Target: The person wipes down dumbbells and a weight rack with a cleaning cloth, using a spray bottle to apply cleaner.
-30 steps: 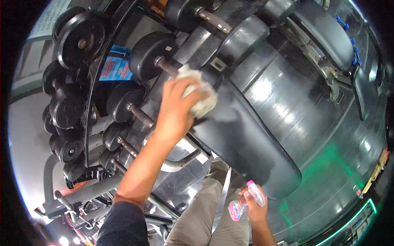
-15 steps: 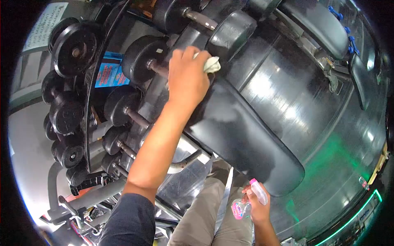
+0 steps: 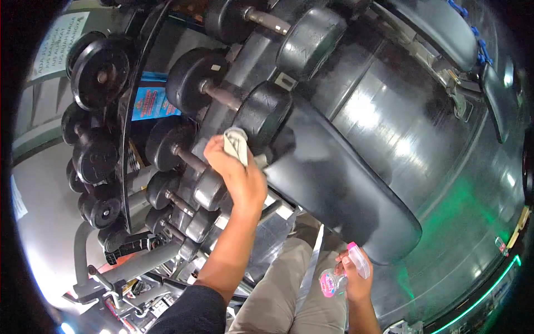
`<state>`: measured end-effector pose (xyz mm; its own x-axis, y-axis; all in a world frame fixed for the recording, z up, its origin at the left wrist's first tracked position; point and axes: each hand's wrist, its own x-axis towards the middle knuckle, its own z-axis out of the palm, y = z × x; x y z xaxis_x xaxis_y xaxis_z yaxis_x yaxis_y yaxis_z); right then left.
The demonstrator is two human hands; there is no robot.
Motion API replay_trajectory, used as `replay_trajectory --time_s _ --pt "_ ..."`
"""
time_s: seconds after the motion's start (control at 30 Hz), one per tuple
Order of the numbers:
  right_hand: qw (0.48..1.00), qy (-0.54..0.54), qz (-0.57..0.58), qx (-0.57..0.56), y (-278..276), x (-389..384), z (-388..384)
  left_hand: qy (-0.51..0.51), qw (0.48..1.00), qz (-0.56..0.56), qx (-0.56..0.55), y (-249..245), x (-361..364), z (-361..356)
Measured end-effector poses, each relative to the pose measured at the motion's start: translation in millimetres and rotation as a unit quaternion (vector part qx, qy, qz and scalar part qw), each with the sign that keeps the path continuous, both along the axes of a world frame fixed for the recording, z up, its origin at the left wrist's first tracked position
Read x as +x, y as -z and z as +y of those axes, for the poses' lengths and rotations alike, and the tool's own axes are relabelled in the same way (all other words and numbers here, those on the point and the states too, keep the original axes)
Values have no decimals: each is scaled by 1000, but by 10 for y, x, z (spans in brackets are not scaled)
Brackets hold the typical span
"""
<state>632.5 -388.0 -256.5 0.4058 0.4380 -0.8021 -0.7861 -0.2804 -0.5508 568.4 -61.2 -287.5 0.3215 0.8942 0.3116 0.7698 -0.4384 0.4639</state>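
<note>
My left hand (image 3: 240,173) is closed on a pale folded cloth (image 3: 236,146), which is against or right beside the near head of a black dumbbell (image 3: 263,114) on the rack. Low in the view, my right hand (image 3: 359,280) is wrapped round a clear spray bottle (image 3: 334,283) with a pink and white spray head, held over my right leg. A black padded bench (image 3: 345,189) with blurry lighter and darker patches lies between the dumbbells and my right hand.
More dumbbells (image 3: 169,145) line the rack down the left. Behind them are a blue packet (image 3: 149,103) and a sign (image 3: 61,44). Another padded bench (image 3: 439,28) and small blue dumbbells (image 3: 481,47) are at the upper right. Dark shiny floor (image 3: 411,128) shows between the benches.
My left hand has moved down and slightly left with the cloth, from beside the upper dumbbells to the near head of a dumbbell. My right hand still holds the bottle. The view has shifted slightly.
</note>
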Motion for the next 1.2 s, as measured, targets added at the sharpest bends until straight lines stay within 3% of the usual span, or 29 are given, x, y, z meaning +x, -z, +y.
replay_trajectory --time_s 0.03,0.13,0.17,0.27,0.37,0.4,0.47,0.5,0.53,0.63,0.73,0.77,0.8,0.83,0.87,0.97,1.0,1.07,1.13,1.17,1.2 --pt "1000 -7 1 -9 -3 -6 -19 -15 999 -22 44 97 34 19" --pt "1000 -16 0 10 20 -16 21 -132 981 -139 29 339 42 -303" --pt "1000 -12 8 13 25 -37 52 -187 910 -357 -101 573 40 -433" --pt "1000 -14 18 16 28 -56 85 -255 777 -532 -217 931 196 -730" --pt "999 -41 9 12 -34 -39 65 -353 491 -670 -432 686 286 -449" --pt "999 -38 11 -2 -55 -31 70 -338 430 -709 -446 801 181 -282" --pt "999 -27 15 -24 -65 -24 108 -320 208 -770 -511 687 -48 -23" --pt "999 -24 17 -15 -46 -20 96 -305 141 -774 -537 591 -113 -15" --pt "1000 -22 20 -7 -13 -4 58 -297 203 -767 -532 378 -52 -68" --pt "1000 -11 14 -1 38 7 50 -294 120 -775 -546 -8 -104 -73" --pt "1000 -10 10 2 32 -2 66 -268 236 -742 -568 438 24 -22" --pt "1000 -10 7 4 37 8 69 -252 219 -736 -589 809 -59 63" --pt "1000 -8 7 5 42 17 63 -174 206 -740 -616 1010 -33 107" --pt "1000 -6 8 6 51 15 57 -221 176 -752 -596 1077 131 168" --pt "1000 -5 9 5 56 8 47 -268 145 -761 -572 1115 237 199" --pt "1000 -5 8 -10 104 8 -23 -269 92 -780 -558 830 198 107" --pt "1000 1 10 -12 103 14 -37 -238 -9 -779 -581 625 130 42" --pt "1000 14 12 -15 105 35 -37 -248 -87 -789 -555 192 110 -106" --pt "1000 13 18 3 125 69 -64 -184 -81 -782 -590 81 58 -158" --pt "1000 12 22 12 124 67 -78 -187 25 -806 -561 180 78 -186" --pt "1000 13 24 5 131 59 -81 -113 83 -783 -606 340 34 -171"
